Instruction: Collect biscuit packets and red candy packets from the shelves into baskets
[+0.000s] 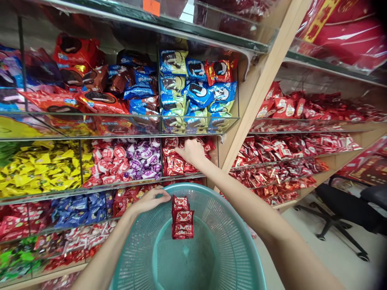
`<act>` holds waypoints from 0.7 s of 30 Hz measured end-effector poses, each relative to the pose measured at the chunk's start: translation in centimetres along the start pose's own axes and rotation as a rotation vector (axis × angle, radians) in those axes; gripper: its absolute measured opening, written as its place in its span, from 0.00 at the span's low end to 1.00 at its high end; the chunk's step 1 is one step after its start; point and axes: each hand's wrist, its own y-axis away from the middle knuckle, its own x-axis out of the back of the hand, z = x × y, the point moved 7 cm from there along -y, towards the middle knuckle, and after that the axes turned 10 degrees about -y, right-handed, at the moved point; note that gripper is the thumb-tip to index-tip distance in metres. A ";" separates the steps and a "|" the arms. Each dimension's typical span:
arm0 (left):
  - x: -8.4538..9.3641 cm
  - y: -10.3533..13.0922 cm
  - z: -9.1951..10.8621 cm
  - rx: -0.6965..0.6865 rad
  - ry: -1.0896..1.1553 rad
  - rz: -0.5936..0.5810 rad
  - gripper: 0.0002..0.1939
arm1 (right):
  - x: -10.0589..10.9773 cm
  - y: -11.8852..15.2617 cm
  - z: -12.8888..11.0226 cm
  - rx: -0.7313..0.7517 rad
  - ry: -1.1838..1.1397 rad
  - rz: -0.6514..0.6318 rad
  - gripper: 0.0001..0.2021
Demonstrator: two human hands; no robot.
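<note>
A teal plastic basket (243,225) with mesh sides is in front of me, below the shelves. My left hand (152,200) is closed on its far left rim, thumb toward the inside. Several red candy packets (183,217) lie inside the basket near its far wall, by my left fingertips. My right hand (191,153) is inside a shelf compartment, over red wrapped candies (173,164). Its fingers curl down and the thumb points left; the fingertips are hidden, so I cannot see what is between them.
A glass shelf edge (193,125) runs just above my right hand. Left of it are purple and white candies (143,159) and yellow packets (42,165). A wooden upright (256,88) stands to the right. A black wheeled chair (341,213) is at the far right.
</note>
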 end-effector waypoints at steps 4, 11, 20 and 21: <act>-0.1 -0.1 -0.2 0.007 -0.005 -0.003 0.19 | 0.1 0.1 0.6 0.002 -0.066 0.014 0.23; -0.1 0.0 -0.1 0.008 0.002 0.000 0.18 | 0.9 0.4 1.0 -0.002 -0.168 0.030 0.22; -0.1 -0.1 -0.1 0.012 -0.003 -0.001 0.18 | 1.7 0.2 3.1 -0.044 -0.513 0.132 0.16; -0.1 -0.1 -0.1 0.011 -0.003 -0.001 0.18 | 1.5 0.3 3.2 -0.037 -0.608 0.128 0.15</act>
